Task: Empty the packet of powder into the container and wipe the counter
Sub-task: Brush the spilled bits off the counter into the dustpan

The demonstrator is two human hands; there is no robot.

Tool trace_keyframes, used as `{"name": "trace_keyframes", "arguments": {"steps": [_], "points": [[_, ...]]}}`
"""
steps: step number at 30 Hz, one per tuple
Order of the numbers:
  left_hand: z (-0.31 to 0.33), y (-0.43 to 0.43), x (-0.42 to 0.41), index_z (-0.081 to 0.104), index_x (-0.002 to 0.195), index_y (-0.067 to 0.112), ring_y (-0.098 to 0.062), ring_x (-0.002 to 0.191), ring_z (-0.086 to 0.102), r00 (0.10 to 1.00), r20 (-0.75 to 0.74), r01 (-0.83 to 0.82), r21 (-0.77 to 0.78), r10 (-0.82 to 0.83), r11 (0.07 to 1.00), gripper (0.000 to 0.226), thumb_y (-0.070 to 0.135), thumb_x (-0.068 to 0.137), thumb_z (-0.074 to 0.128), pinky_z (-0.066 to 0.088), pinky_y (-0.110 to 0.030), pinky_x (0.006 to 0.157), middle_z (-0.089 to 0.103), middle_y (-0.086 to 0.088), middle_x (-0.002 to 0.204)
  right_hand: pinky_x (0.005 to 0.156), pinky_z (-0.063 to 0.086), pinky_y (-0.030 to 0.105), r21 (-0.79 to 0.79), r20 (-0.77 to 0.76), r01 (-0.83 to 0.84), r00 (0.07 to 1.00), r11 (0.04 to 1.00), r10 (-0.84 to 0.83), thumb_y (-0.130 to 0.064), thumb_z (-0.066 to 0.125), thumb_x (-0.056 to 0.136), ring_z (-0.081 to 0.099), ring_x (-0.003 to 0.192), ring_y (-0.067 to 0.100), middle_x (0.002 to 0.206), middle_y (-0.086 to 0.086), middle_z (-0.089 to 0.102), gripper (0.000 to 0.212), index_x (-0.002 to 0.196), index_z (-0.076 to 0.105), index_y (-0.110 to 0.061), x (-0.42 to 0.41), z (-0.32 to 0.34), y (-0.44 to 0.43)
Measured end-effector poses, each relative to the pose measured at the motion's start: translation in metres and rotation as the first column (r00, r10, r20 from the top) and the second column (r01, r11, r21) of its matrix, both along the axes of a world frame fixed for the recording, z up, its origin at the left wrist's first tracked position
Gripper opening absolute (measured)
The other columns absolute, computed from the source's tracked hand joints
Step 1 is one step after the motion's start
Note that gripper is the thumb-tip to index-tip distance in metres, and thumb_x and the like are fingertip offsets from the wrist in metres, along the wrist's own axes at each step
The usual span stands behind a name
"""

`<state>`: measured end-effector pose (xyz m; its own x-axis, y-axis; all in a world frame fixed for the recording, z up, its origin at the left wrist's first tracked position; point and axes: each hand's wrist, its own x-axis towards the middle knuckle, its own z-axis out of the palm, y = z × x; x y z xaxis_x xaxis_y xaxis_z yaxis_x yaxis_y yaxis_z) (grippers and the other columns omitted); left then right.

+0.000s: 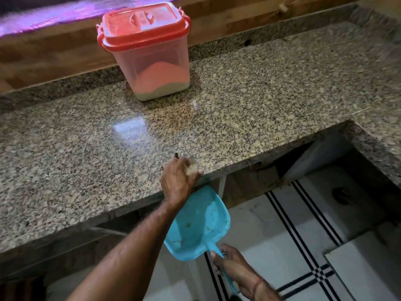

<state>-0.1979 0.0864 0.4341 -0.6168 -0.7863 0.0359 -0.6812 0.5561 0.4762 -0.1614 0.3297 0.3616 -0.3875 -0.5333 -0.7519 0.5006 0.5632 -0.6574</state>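
A clear plastic container (149,61) with a red lid shut on it stands at the back of the granite counter (86,153); pale powder lies in its bottom. My left hand (179,181) rests at the counter's front edge, closed on a small pale cloth (193,167). Just below that edge my right hand (235,271) grips the handle of a blue dustpan (199,224), whose mouth sits under the cloth. A few bits of powder and crumbs lie in the pan. No powder packet is in view.
A wooden backsplash (54,55) runs behind the counter. The counter turns forward at the right (379,131). Below is a dark opening (314,161) and a white tiled floor with black stripes (303,246).
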Motion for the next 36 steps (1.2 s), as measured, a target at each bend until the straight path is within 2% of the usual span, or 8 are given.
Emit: {"name": "trace_keyframes", "arguments": {"steps": [4, 8, 11, 15, 22, 26, 31, 36], "points": [[-0.015, -0.003, 0.015, 0.065, 0.126, 0.025, -0.016, 0.104, 0.049, 0.993, 0.006, 0.115, -0.048, -0.115, 0.992, 0.044, 0.046, 0.089, 0.074, 0.036, -0.027, 0.079, 0.061, 0.003, 0.116, 0.059, 0.048, 0.016, 0.004, -0.029, -0.036, 0.999, 0.999, 0.036, -0.019, 0.060, 0.100, 0.057, 0.062, 0.007, 0.073, 0.003, 0.059, 0.031, 0.114, 0.059, 0.009, 0.008, -0.006, -0.005], [-0.017, -0.003, 0.035, 0.069, 0.122, 0.018, -0.020, 0.096, 0.054, 0.973, 0.003, 0.228, -0.175, -0.231, 0.958, 0.033, 0.032, 0.092, 0.072, 0.053, -0.039, 0.080, 0.065, -0.001, 0.110, 0.061, 0.049, 0.021, 0.002, 0.018, -0.032, 0.999, 0.999, 0.032, -0.017, 0.059, 0.100, 0.055, 0.059, 0.007, 0.073, 0.004, 0.057, 0.027, 0.116, 0.061, 0.004, 0.021, -0.007, -0.007], [-0.011, -0.010, 0.033, 0.072, 0.120, 0.019, -0.017, 0.090, 0.053, 0.977, -0.001, 0.209, -0.122, -0.211, 0.970, 0.027, 0.031, 0.097, 0.066, 0.053, -0.037, 0.077, 0.066, 0.000, 0.103, 0.061, 0.049, 0.021, -0.005, 0.026, -0.043, 0.999, 0.999, 0.043, -0.017, 0.059, 0.100, 0.056, 0.059, 0.006, 0.072, 0.003, 0.058, 0.019, 0.114, 0.064, -0.005, 0.021, -0.003, -0.012], [0.001, -0.018, 0.023, 0.076, 0.101, 0.018, -0.013, 0.081, 0.060, 0.984, -0.002, 0.179, -0.052, -0.179, 0.982, 0.023, 0.037, 0.099, 0.063, 0.059, -0.034, 0.074, 0.071, 0.000, 0.094, 0.061, 0.050, 0.020, -0.021, 0.019, -0.060, 0.998, 0.998, 0.060, -0.018, 0.058, 0.101, 0.056, 0.061, 0.006, 0.074, 0.000, 0.059, 0.009, 0.104, 0.065, -0.015, 0.009, 0.006, -0.031], [0.023, -0.033, 0.009, 0.074, 0.096, 0.021, -0.022, 0.082, 0.067, 0.968, 0.178, 0.144, 0.185, -0.177, 0.972, 0.029, 0.049, 0.096, 0.066, 0.056, -0.032, 0.075, 0.075, -0.003, 0.091, 0.051, 0.041, 0.020, -0.026, 0.020, -0.004, 1.000, 1.000, 0.004, -0.019, 0.057, 0.101, 0.048, 0.052, 0.009, 0.065, 0.003, 0.055, 0.011, 0.093, 0.057, -0.013, -0.007, 0.024, -0.067], [0.019, -0.018, 0.029, 0.078, 0.102, 0.019, -0.021, 0.091, 0.068, 0.991, 0.053, 0.115, 0.072, -0.119, 0.991, 0.017, 0.029, 0.100, 0.065, 0.057, -0.040, 0.085, 0.075, -0.002, 0.096, 0.051, 0.041, 0.019, -0.015, 0.023, 0.021, 1.000, 1.000, -0.020, -0.019, 0.057, 0.101, 0.048, 0.052, 0.007, 0.064, 0.002, 0.053, 0.011, 0.094, 0.057, -0.011, -0.006, 0.030, -0.071], [0.007, 0.019, 0.072, 0.077, 0.097, 0.017, -0.014, 0.082, 0.052, 0.974, -0.032, 0.221, -0.074, -0.224, 0.972, 0.021, 0.027, 0.100, 0.059, 0.044, -0.031, 0.074, 0.067, 0.003, 0.090, 0.057, 0.042, 0.023, -0.012, 0.022, 0.041, 0.999, 0.999, -0.041, -0.018, 0.058, 0.101, 0.049, 0.058, 0.009, 0.068, 0.002, 0.053, 0.011, 0.094, 0.058, -0.010, -0.003, 0.037, -0.069], [0.025, -0.017, 0.081, 0.076, 0.104, 0.016, -0.014, 0.089, 0.059, 0.971, -0.238, -0.001, 0.054, 0.014, 0.999, 0.014, 0.022, 0.100, 0.064, 0.045, -0.025, 0.064, 0.066, 0.003, 0.099, 0.055, 0.043, 0.020, -0.014, -0.014, 0.009, 1.000, 1.000, -0.010, -0.021, 0.058, 0.100, 0.049, 0.054, 0.007, 0.069, 0.002, 0.055, 0.016, 0.086, 0.057, -0.014, -0.006, 0.033, -0.056]]}}
